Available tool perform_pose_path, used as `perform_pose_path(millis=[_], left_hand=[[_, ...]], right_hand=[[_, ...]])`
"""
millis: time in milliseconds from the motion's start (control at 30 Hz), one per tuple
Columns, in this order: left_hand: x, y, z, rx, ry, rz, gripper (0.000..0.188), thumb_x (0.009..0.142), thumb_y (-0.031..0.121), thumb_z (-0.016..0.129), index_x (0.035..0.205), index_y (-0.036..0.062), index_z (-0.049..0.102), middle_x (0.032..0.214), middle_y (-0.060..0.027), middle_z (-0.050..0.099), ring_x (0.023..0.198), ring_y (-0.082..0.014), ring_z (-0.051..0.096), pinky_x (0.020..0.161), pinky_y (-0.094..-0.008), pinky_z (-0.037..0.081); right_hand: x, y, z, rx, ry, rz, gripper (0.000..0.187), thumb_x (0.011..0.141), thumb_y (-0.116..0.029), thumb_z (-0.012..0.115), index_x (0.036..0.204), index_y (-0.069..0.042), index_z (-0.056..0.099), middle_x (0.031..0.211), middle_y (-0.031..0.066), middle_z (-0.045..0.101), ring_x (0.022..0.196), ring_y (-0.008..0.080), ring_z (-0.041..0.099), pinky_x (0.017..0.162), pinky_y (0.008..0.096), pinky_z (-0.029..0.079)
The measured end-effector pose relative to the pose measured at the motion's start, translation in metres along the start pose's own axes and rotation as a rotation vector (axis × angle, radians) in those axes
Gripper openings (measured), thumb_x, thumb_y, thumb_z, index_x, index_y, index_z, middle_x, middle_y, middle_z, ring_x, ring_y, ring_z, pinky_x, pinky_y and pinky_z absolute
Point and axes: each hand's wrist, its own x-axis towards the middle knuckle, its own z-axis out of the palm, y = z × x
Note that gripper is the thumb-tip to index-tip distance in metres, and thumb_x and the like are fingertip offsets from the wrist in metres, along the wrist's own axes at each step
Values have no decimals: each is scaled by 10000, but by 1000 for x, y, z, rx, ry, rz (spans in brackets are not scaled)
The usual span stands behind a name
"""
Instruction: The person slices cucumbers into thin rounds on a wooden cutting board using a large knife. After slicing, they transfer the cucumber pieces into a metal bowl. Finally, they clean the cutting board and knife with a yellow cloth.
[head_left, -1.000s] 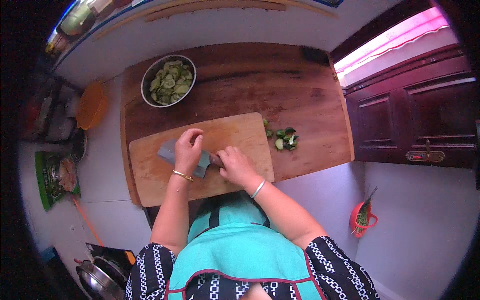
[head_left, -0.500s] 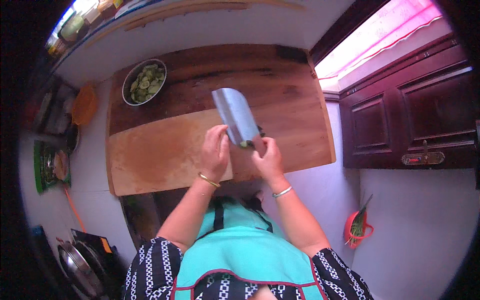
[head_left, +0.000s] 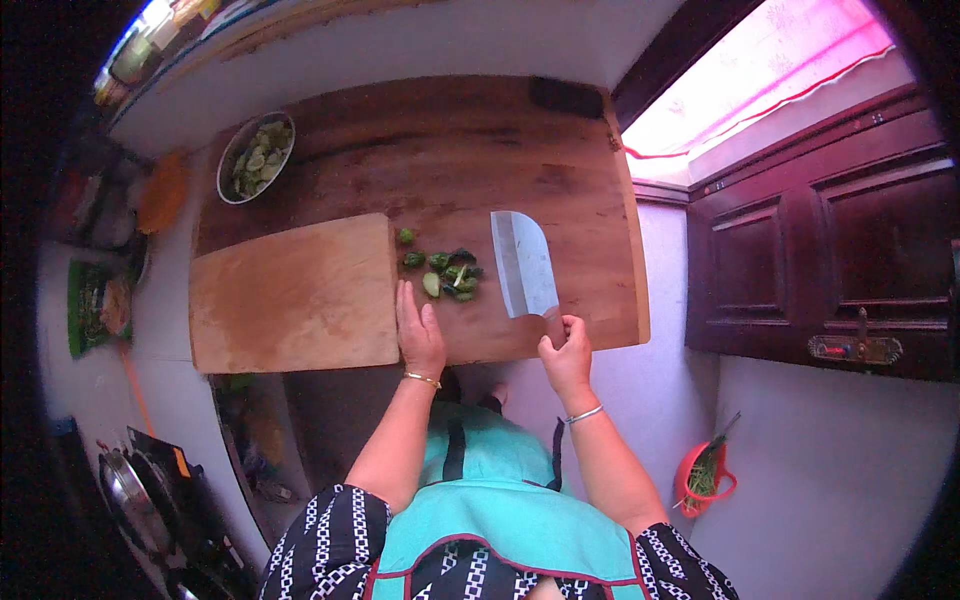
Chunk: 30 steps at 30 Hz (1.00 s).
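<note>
My right hand (head_left: 568, 357) grips the brown handle of a cleaver (head_left: 525, 268), its broad blade lying flat over the wooden table and pointing away from me. My left hand (head_left: 421, 334) is beside the right edge of the cutting board (head_left: 290, 295), fingers stretched out and holding nothing. Between that hand and the cleaver, several green vegetable pieces (head_left: 455, 275) lie loosely together on the table, one showing a pale cut face. No food lies on the board, which has damp brownish patches. A bowl of green vegetable slices (head_left: 257, 162) stands at the far left.
The wooden table (head_left: 440, 140) meets the wall at the back, with a dark block (head_left: 566, 97) at its far right corner. A dark wooden door (head_left: 800, 225) stands right of it. A red basket of greens (head_left: 705, 482) is lower right; pans (head_left: 130, 495) stand lower left.
The cleaver has moved right, away from my left hand, which has come down with fingers straightened beside the board. The green pieces, mostly hidden before, now show on the table.
</note>
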Motion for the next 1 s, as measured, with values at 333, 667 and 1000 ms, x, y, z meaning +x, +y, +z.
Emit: perform_pose_path(millis=[333, 667, 1000], left_hand=[[95, 8, 45, 164, 14, -109, 602, 898, 266, 540, 1381, -12, 314, 1448, -241, 281, 1349, -382, 257, 1085, -425, 267], [67, 2, 38, 220, -101, 107, 574, 814, 379, 627, 1257, 35, 506, 1392, -186, 352, 1282, -400, 305, 1073, -487, 263], [58, -2, 39, 82, 15, 50, 448, 737, 177, 704, 1149, 55, 576, 1214, -136, 550, 1202, -364, 420, 1053, -447, 319]], right_hand=[[-17, 6, 13, 39, -33, 146, 425, 742, -76, 654, 1123, 3, 481, 996, 151, 593, 909, 242, 597, 810, 347, 479], [-26, -36, 61, -54, -65, 14, 451, 747, -87, 648, 1148, -8, 458, 1048, 193, 569, 958, 352, 581, 833, 407, 472], [-42, -59, 83, -4, -199, -47, 469, 736, -101, 651, 1154, -10, 458, 1100, 220, 551, 1000, 390, 563, 832, 442, 479]])
